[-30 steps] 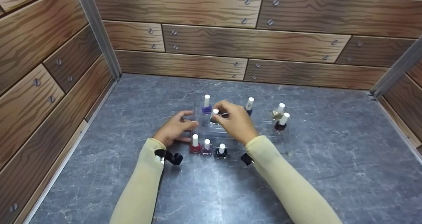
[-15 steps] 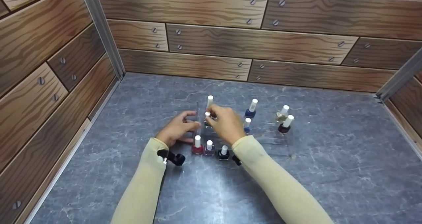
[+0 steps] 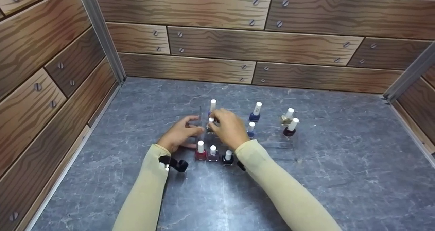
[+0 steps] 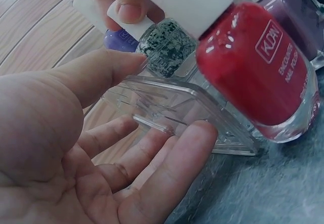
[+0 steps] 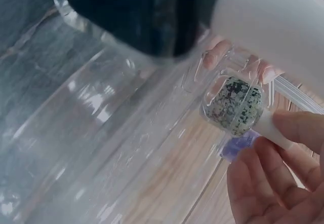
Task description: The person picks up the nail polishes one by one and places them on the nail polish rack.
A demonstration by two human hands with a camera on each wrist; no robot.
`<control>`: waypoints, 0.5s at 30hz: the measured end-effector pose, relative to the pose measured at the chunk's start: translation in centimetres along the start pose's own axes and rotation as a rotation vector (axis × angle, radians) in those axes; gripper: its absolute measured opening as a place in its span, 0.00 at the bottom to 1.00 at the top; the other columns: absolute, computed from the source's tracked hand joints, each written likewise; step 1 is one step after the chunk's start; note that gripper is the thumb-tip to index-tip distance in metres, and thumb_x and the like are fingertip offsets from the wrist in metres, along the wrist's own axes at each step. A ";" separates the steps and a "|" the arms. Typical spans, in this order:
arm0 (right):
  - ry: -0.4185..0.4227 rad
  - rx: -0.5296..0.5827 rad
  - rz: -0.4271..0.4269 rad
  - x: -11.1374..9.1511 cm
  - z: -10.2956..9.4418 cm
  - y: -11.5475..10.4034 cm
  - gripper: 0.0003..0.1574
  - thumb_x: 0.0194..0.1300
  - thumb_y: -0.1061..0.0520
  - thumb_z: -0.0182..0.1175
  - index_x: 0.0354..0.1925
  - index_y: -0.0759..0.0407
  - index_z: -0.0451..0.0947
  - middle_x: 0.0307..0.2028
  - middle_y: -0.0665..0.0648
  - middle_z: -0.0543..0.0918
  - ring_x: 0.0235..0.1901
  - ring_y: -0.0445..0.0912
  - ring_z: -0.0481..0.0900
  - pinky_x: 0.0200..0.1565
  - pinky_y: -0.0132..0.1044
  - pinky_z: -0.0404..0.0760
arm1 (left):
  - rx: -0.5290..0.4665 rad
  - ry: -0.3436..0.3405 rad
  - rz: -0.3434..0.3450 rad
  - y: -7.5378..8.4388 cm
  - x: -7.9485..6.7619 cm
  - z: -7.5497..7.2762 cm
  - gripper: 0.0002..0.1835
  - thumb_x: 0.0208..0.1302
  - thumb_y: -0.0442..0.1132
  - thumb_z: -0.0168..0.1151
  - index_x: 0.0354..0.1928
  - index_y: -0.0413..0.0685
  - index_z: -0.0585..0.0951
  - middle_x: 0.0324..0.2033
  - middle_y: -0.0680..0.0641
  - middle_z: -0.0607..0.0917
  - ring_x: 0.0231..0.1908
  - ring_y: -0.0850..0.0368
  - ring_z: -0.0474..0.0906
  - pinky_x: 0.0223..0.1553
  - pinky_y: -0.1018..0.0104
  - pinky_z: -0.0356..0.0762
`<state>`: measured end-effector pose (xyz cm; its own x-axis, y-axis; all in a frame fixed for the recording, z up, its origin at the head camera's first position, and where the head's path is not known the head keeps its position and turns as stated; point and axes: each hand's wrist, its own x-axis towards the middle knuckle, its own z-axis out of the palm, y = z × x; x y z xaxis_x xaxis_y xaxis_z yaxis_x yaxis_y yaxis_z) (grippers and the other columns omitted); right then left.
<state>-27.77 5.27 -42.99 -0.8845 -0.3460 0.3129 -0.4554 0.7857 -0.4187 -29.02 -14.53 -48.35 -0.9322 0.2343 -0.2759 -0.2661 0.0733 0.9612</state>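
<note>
My right hand (image 3: pixel 229 128) pinches the white cap of a nail polish bottle with dark green and white flecks (image 5: pixel 234 105). The flecked bottle is at the left end of a clear stepped rack (image 3: pixel 280 145), in front of a purple nail polish (image 4: pixel 120 40); whether it stands on the step is unclear. My left hand (image 3: pixel 180 133) holds the rack's left side panel (image 4: pixel 174 84), thumb on its edge and fingers against its outer face. Close to the left fingers stands a red nail polish (image 4: pixel 248 67) on the front row.
Beside the red bottle stand a mauve nail polish (image 3: pixel 213 155) and a black nail polish (image 3: pixel 228 159). Farther right on the rack are two blue bottles, a gold one (image 3: pixel 286 118) and a dark red one (image 3: pixel 289 131). A plank-patterned wall (image 3: pixel 204 67) stands behind.
My right hand has moved left with the flecked bottle, closer to the rack's left panel, uncovering a light blue bottle behind it. My left hand stays at the side panel.
</note>
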 end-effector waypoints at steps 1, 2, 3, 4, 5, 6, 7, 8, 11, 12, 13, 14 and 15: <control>-0.007 -0.001 0.004 0.0 -0.1 0.0 0.09 0.68 0.54 0.70 0.44 0.55 0.85 0.40 0.53 0.86 0.39 0.48 0.84 0.43 0.42 0.88 | 0.001 -0.001 0.000 0.0 0.1 0.1 0.37 0.67 0.41 0.71 0.75 0.52 0.66 0.60 0.38 0.76 0.54 0.41 0.82 0.43 0.49 0.91; -0.015 -0.002 0.011 0.0 -0.2 0.1 0.09 0.68 0.54 0.70 0.45 0.55 0.85 0.41 0.53 0.86 0.40 0.48 0.84 0.43 0.42 0.88 | 0.003 -0.003 -0.001 0.0 0.1 0.1 0.37 0.67 0.41 0.71 0.75 0.52 0.66 0.60 0.38 0.76 0.54 0.41 0.82 0.43 0.49 0.91; -0.020 0.001 0.017 -0.1 -0.4 0.1 0.11 0.68 0.53 0.70 0.46 0.55 0.84 0.42 0.53 0.87 0.41 0.48 0.85 0.44 0.42 0.88 | 0.006 -0.005 -0.001 0.0 0.1 0.2 0.37 0.67 0.41 0.71 0.75 0.52 0.66 0.60 0.38 0.76 0.54 0.41 0.82 0.43 0.49 0.91; -0.022 0.005 0.023 -0.1 -0.5 0.2 0.12 0.69 0.53 0.70 0.47 0.55 0.84 0.42 0.53 0.87 0.41 0.48 0.85 0.45 0.41 0.88 | 0.007 -0.004 -0.004 0.0 0.1 0.2 0.37 0.67 0.41 0.71 0.75 0.52 0.66 0.60 0.38 0.76 0.55 0.42 0.82 0.43 0.49 0.91; -0.022 0.015 0.028 -0.3 -0.8 0.2 0.13 0.69 0.53 0.70 0.49 0.56 0.83 0.43 0.53 0.87 0.41 0.47 0.85 0.44 0.41 0.88 | 0.009 -0.005 -0.007 0.0 0.2 0.2 0.37 0.67 0.42 0.71 0.75 0.53 0.66 0.60 0.38 0.76 0.55 0.42 0.82 0.43 0.49 0.91; -0.020 0.026 0.033 -0.4 -1.0 0.2 0.14 0.69 0.53 0.69 0.50 0.56 0.83 0.43 0.53 0.86 0.41 0.47 0.84 0.43 0.40 0.88 | 0.011 -0.005 -0.010 0.1 0.2 0.3 0.37 0.67 0.42 0.71 0.75 0.53 0.67 0.60 0.39 0.77 0.55 0.42 0.81 0.43 0.49 0.91; -0.016 0.040 0.035 -0.6 -1.4 0.2 0.14 0.69 0.54 0.69 0.50 0.57 0.82 0.43 0.53 0.86 0.40 0.47 0.84 0.43 0.39 0.88 | 0.013 -0.005 -0.011 0.1 0.2 0.2 0.38 0.66 0.42 0.72 0.75 0.53 0.67 0.60 0.39 0.77 0.55 0.41 0.81 0.43 0.49 0.91; -0.012 0.055 0.036 -0.9 -1.7 0.2 0.14 0.69 0.54 0.69 0.51 0.57 0.82 0.43 0.53 0.86 0.39 0.46 0.84 0.41 0.37 0.87 | 0.018 -0.006 -0.011 0.1 0.2 0.2 0.38 0.66 0.42 0.72 0.75 0.53 0.67 0.60 0.39 0.77 0.56 0.41 0.81 0.43 0.49 0.91; -0.005 0.125 0.014 -2.1 -3.1 0.3 0.10 0.71 0.55 0.66 0.48 0.57 0.82 0.40 0.51 0.85 0.35 0.43 0.81 0.38 0.34 0.86 | 0.031 -0.003 -0.013 0.1 0.2 0.1 0.38 0.66 0.43 0.72 0.76 0.54 0.66 0.61 0.39 0.77 0.57 0.41 0.80 0.44 0.49 0.91; -0.008 0.155 0.003 -2.6 -3.7 0.3 0.09 0.71 0.55 0.65 0.47 0.57 0.83 0.39 0.50 0.85 0.34 0.42 0.81 0.37 0.33 0.85 | 0.036 0.000 -0.013 0.1 0.1 0.1 0.39 0.66 0.43 0.72 0.76 0.54 0.66 0.61 0.39 0.77 0.58 0.41 0.80 0.44 0.49 0.91; -0.008 0.185 -0.013 -3.2 -4.3 0.5 0.07 0.71 0.56 0.64 0.45 0.57 0.83 0.37 0.49 0.85 0.34 0.41 0.80 0.37 0.32 0.85 | 0.040 0.002 -0.013 0.1 0.1 0.0 0.39 0.66 0.43 0.72 0.76 0.54 0.66 0.61 0.38 0.77 0.58 0.40 0.79 0.44 0.50 0.91; -0.009 0.213 -0.030 -3.8 -4.8 0.8 0.06 0.72 0.57 0.63 0.44 0.57 0.83 0.36 0.49 0.85 0.33 0.41 0.80 0.37 0.32 0.85 | 0.046 0.006 -0.016 0.1 0.0 0.0 0.39 0.66 0.44 0.72 0.76 0.54 0.66 0.62 0.39 0.76 0.59 0.41 0.79 0.44 0.50 0.91; -0.008 0.243 -0.048 -4.4 -5.4 1.1 0.05 0.72 0.57 0.63 0.43 0.57 0.84 0.35 0.48 0.85 0.32 0.41 0.80 0.36 0.33 0.86 | 0.045 0.007 -0.019 0.0 -0.1 -0.1 0.39 0.66 0.43 0.72 0.76 0.54 0.65 0.62 0.39 0.76 0.59 0.41 0.78 0.45 0.50 0.91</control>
<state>-23.84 10.47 -40.20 -0.8614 -0.3850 0.3313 -0.5074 0.6218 -0.5965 -28.93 -14.66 -48.30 -0.9286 0.2261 -0.2942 -0.2727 0.1216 0.9544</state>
